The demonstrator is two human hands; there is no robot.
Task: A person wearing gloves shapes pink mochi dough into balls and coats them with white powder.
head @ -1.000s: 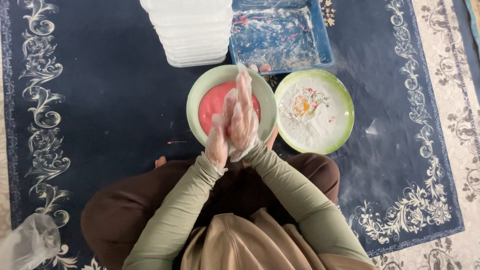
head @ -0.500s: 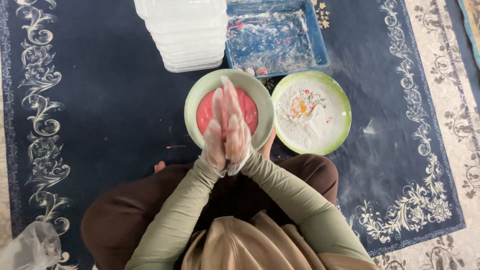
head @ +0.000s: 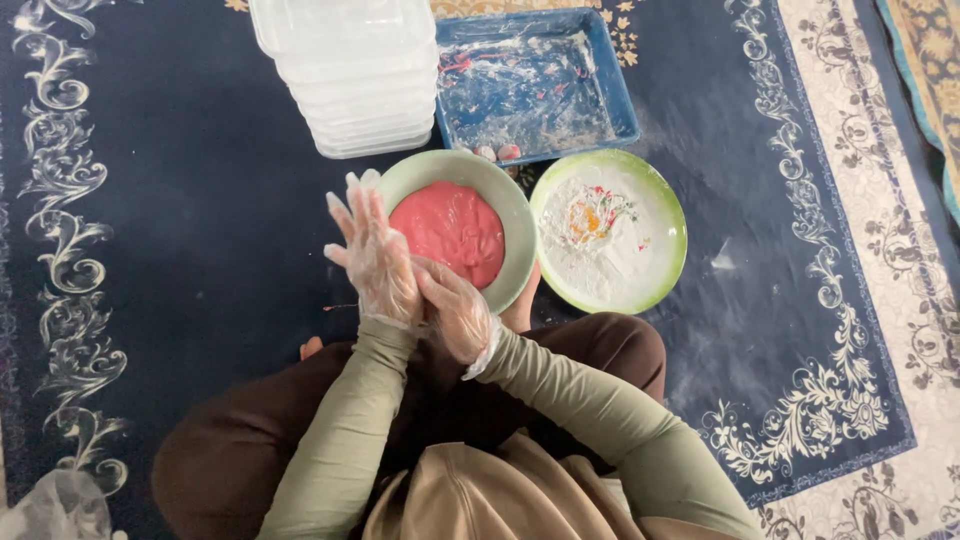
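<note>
You're sitting cross-legged on a dark navy carpet (head: 190,200) with pale scrollwork along its border, and white powder is dusted across the weave to your right. Your left hand (head: 375,262), in a thin clear plastic glove, stands raised with its fingers spread apart and pointing away from you, holding nothing. Your right hand (head: 455,310), gloved the same way, presses against the heel of the left, fingers curled loosely over it; whether anything sits between the palms I can't tell from here. Just beyond your hands rests a green bowl (head: 505,200) filled with smooth pink dough (head: 450,230), its near rim touching your hands in this view. Beside it on the right lies a green-rimmed plate (head: 672,240) coated in white flour with flecks of orange and red. Behind both sits a blue tray (head: 620,90) smeared white, and to its left a stack of clear plastic containers (head: 350,70). A crumpled clear bag (head: 55,505) lies by your left knee.
</note>
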